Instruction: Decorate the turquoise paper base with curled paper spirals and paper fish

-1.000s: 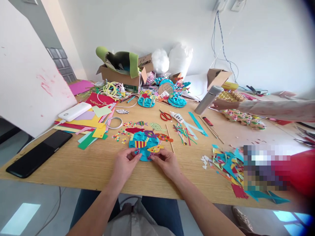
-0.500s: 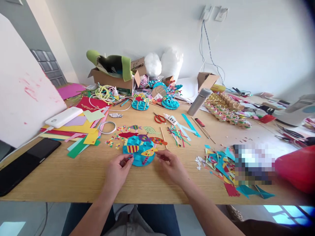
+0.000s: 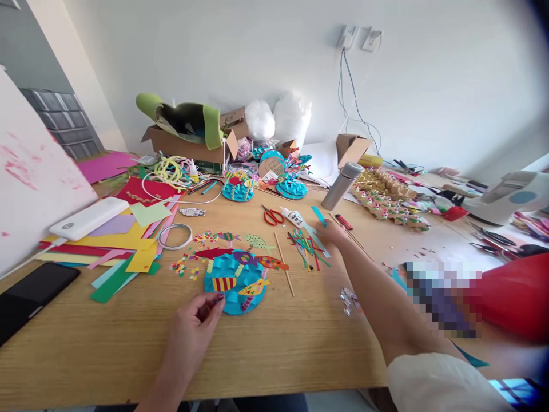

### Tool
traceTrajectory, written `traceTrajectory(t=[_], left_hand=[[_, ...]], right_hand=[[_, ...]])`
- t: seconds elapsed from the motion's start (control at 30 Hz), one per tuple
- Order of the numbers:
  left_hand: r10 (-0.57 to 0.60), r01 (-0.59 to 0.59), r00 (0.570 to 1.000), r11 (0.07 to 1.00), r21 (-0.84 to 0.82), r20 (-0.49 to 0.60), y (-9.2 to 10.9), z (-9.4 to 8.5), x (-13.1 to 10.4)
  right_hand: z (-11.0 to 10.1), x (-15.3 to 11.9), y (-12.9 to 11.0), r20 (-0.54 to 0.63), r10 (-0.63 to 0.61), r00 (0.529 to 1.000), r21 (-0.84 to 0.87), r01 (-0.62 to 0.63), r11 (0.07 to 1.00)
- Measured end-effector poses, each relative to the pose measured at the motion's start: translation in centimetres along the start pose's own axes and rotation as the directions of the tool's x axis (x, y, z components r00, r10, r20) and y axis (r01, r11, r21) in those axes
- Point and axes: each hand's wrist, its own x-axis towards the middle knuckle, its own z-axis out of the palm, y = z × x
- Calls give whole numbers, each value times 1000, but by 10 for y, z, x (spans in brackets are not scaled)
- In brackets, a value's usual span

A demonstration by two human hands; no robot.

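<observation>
My left hand is closed in a pinch on a small purple paper piece at the left front edge of a round blue paper craft. Paper fish stand on the craft: a red-and-yellow striped one, a yellow one and a purple one. My right hand is stretched far forward, over the near part of a blue paper strip. Its fingers are partly hidden and blurred, so I cannot tell whether they grip the strip.
Red-handled scissors, a white glue bottle, thin paper strips and a wooden stick lie beyond the craft. A grey flask stands behind my right hand. Left are coloured paper, a tape roll and a phone.
My right hand has left the craft's right side and moved forward and right to the blue strip. My left hand stays at the craft's edge. The view has shifted slightly.
</observation>
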Motion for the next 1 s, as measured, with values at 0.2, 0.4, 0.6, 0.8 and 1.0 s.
traceTrajectory(t=[0.2,0.4,0.6,0.8,1.0], left_hand=[[37,-37,999,999,11,10,-7,0,0],[52,-52,999,999,-3,7,-7,0,0],[55,-55,998,998,-3,-4,-5,0,1],[44,-44,999,999,-7,-18,-3,0,0],[19,-19,1000,1000,15,-9,-1,0,-1]], right_hand=[[18,-8,-9,54,-68,996,-12,69,998],[12,-19,-24,86,-148,985,40,145,989],[7,-26,-28,84,-171,982,71,165,984],[4,-26,-17,81,-161,984,18,161,987],[3,-33,-30,-22,-254,967,-81,251,964]])
